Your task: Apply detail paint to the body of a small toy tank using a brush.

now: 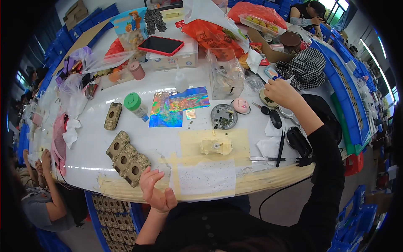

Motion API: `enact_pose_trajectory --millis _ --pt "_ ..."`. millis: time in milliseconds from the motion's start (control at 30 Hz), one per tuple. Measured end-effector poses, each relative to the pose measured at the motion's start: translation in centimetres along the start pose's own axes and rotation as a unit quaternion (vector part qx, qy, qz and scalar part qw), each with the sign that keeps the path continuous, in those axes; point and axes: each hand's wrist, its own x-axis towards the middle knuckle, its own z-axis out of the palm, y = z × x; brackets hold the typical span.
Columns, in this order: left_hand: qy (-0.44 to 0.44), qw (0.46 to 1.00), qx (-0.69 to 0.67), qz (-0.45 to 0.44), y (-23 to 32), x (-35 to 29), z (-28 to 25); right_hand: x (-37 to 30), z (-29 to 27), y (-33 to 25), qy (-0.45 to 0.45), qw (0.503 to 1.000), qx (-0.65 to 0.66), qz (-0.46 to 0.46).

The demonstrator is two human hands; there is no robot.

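My left hand (156,191) hovers at the table's front edge with its fingers apart and holds nothing. Just beyond its fingertips lie several camouflage-patterned plastic shells (126,158), side by side, each with a round hole. Another such shell (113,116) sits apart, farther back. My right hand (282,92) reaches far right, over a small round dish (267,100), with its fingers pinched together. What they grip, if anything, I cannot make out; something blue and white shows beside the fingertips. A pale yellow piece (216,146) with a small knob rests on masking tape in front of me.
A round dish (223,116) of small dark green parts stands mid-table. Holographic sticker sheets (179,105) and a green-capped bottle (132,102) lie left of it. Black tweezers (281,147) are at the right. A red-edged phone (161,45) rests on a plastic box. Other people sit left and far right.
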Motion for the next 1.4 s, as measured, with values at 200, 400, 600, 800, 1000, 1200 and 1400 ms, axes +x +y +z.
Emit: enact_pose_trajectory --millis 200,400,600,800,1000,1200,1400 --pt "0.007 1.000 -0.003 0.021 0.1 -0.1 0.0 -0.3 1.4 0.3 -0.008 1.000 0.008 -0.008" --pt "0.015 1.000 -0.004 0.020 0.0 -0.1 0.1 -0.4 1.4 0.9 0.009 0.999 0.047 -0.002" --pt "0.018 1.000 -0.008 0.017 0.1 -0.1 0.2 1.9 -1.9 1.2 0.111 0.987 0.111 0.034" --pt "0.027 0.999 -0.012 0.012 0.1 -0.3 0.3 4.5 -3.2 0.7 0.175 0.952 0.231 0.097" --pt "-0.005 1.000 0.002 -0.011 0.8 -1.5 -1.7 5.0 -3.5 2.6 0.194 0.855 0.409 0.253" --pt "0.001 0.998 0.053 -0.032 0.5 -2.9 -1.5 5.8 0.7 9.0 0.280 0.794 0.417 0.342" --pt "-0.002 0.995 0.101 0.022 0.1 -3.2 -1.3 7.2 5.5 16.7 0.355 0.715 0.387 0.462"
